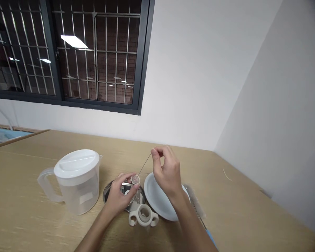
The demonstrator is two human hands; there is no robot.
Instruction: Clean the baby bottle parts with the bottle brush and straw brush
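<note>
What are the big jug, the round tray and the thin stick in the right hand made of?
Jug: probably plastic; the body is cloudy and see-through, the lid smooth and white. Tray: looks like shiny metal, since its rim gleams silver. Thin stick: straight and darkish, maybe metal or wood; too fine to tell.

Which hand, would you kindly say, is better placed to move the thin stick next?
Probably the right hand: it already pinches the thin stick at its upper end, while the left hand is occupied holding the small round container.
</note>
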